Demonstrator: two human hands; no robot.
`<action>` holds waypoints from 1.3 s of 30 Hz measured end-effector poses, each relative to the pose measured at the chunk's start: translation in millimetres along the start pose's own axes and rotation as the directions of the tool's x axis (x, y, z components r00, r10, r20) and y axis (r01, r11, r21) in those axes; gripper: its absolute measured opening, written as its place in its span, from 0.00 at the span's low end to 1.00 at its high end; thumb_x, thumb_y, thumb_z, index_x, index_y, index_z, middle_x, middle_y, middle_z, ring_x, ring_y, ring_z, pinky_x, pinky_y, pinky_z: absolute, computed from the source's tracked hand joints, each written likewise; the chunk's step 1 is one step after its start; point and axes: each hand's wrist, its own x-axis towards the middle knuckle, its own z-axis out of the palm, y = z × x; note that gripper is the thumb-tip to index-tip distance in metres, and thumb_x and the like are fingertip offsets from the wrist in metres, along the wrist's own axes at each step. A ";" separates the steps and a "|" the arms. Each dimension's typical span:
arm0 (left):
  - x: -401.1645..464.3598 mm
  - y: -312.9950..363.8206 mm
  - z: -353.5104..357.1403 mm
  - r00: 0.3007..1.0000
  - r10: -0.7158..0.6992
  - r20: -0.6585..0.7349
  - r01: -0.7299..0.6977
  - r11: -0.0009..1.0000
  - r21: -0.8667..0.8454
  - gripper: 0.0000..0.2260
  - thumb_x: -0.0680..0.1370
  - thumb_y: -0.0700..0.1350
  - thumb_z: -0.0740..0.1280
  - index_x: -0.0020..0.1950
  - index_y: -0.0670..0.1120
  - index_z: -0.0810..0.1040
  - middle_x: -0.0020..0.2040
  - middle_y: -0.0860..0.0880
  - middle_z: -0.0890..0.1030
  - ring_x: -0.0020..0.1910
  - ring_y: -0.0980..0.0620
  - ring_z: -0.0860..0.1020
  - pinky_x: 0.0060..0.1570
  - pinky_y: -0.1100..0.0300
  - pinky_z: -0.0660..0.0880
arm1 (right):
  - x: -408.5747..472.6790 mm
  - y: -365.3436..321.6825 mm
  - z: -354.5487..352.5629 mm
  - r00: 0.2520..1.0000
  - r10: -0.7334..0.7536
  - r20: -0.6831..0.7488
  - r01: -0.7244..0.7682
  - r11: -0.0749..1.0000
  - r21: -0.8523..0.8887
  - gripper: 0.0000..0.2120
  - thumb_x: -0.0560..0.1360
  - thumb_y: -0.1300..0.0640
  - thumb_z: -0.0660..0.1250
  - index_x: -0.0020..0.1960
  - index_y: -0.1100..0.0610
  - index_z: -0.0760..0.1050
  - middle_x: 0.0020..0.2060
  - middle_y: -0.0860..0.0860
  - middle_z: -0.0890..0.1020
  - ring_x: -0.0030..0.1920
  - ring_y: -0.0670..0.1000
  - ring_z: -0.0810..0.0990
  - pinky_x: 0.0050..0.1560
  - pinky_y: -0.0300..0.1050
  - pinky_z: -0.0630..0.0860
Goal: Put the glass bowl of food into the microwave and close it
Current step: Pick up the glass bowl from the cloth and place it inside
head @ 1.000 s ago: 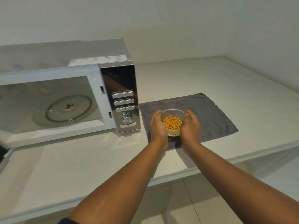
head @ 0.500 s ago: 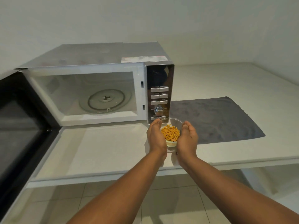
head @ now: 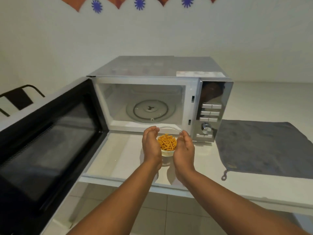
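The glass bowl (head: pixel 166 146) is held above the counter (head: pixel 122 155), just in front of the open microwave (head: pixel 159 92) and outside its cavity. The bowl contains orange stick-shaped food (head: pixel 167 142). The left hand (head: pixel 151 144) cups the left side of the bowl, with its fingers (head: pixel 153 130) curled around the far left rim. The right hand (head: pixel 184 148) cups the right side, with its fingers (head: pixel 185 135) curved along the right rim. Both hands are closed on the bowl wall; the near side of the bowl and its base are partly hidden by the palms. The microwave stands on the counter against the far wall. Its door (head: pixel 45 143) is swung fully open to the left and extends toward the near left corner of the view. Inside the cavity, the round glass turntable (head: pixel 149 110) lies flat and carries nothing. The control panel (head: pixel 210 112) sits on the right side of the microwave front, with rows of buttons and a round knob (head: pixel 206 127) below them. A grey cloth (head: pixel 264 146) lies flat on the counter to the right of the microwave, near its right side; whether they touch cannot be told. Tiled floor (head: pixel 152 216) is visible below the near counter edge. Coloured paper decorations (head: pixel 139 3) hang along the top of the far wall.
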 end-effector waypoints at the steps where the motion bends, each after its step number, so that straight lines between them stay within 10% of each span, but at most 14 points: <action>1: 9.4 6.0 -3.2 1.000 0.018 0.000 -0.018 1.000 -0.002 0.14 0.81 0.42 0.57 0.63 0.43 0.77 0.62 0.45 0.82 0.66 0.49 0.77 0.51 0.63 0.73 | 4.5 -1.8 9.5 1.000 -0.001 0.013 0.001 1.000 0.007 0.21 0.85 0.54 0.56 0.77 0.51 0.66 0.73 0.48 0.74 0.70 0.50 0.74 0.72 0.53 0.72; 9: 96.8 49.3 -7.3 0.994 0.089 0.067 -0.088 0.996 -0.027 0.12 0.83 0.41 0.57 0.60 0.43 0.77 0.56 0.45 0.82 0.57 0.50 0.79 0.50 0.62 0.75 | 58.3 -26.5 80.6 0.995 -0.037 0.093 0.039 0.999 -0.020 0.20 0.84 0.52 0.57 0.76 0.50 0.68 0.72 0.49 0.75 0.70 0.51 0.74 0.73 0.54 0.71; 13: 135.3 56.6 1.5 0.991 0.038 0.129 -0.041 0.999 0.021 0.17 0.79 0.47 0.59 0.64 0.41 0.78 0.53 0.43 0.83 0.53 0.45 0.81 0.54 0.49 0.80 | 93.3 -37.7 98.8 0.989 -0.044 0.140 0.056 0.995 -0.079 0.12 0.84 0.57 0.55 0.55 0.47 0.77 0.50 0.46 0.82 0.54 0.49 0.80 0.55 0.45 0.77; 17: 176.1 64.2 11.2 0.993 -0.063 0.099 0.058 0.997 0.049 0.19 0.79 0.55 0.62 0.64 0.48 0.80 0.60 0.44 0.82 0.60 0.41 0.78 0.66 0.40 0.74 | 133.4 -46.5 118.7 0.990 0.007 0.140 0.006 0.996 -0.093 0.18 0.83 0.61 0.56 0.69 0.50 0.75 0.63 0.49 0.79 0.63 0.54 0.77 0.61 0.45 0.75; 25: 233.8 67.5 23.8 0.996 -0.004 0.088 0.006 1.000 -0.017 0.08 0.81 0.44 0.62 0.56 0.43 0.79 0.45 0.47 0.79 0.42 0.50 0.76 0.41 0.59 0.73 | 181.8 -49.0 143.3 0.987 -0.020 0.159 0.040 0.991 -0.126 0.11 0.79 0.65 0.61 0.58 0.63 0.78 0.44 0.54 0.78 0.42 0.52 0.74 0.38 0.40 0.68; 33: 256.5 52.0 23.5 0.985 0.095 0.147 -0.099 0.995 0.019 0.14 0.80 0.47 0.63 0.59 0.41 0.81 0.50 0.44 0.82 0.49 0.47 0.78 0.52 0.52 0.75 | 200.8 -35.9 149.1 0.976 -0.080 0.204 0.113 0.981 -0.155 0.13 0.82 0.61 0.58 0.61 0.59 0.78 0.54 0.55 0.82 0.52 0.54 0.78 0.53 0.46 0.73; 39: 263.5 42.5 23.3 0.991 0.058 0.121 -0.061 0.998 0.019 0.16 0.79 0.47 0.64 0.59 0.37 0.80 0.50 0.42 0.81 0.49 0.45 0.77 0.51 0.53 0.74 | 204.2 -34.3 146.8 0.975 -0.085 0.203 0.113 0.985 -0.133 0.11 0.82 0.61 0.57 0.55 0.55 0.77 0.45 0.49 0.81 0.45 0.46 0.77 0.43 0.40 0.71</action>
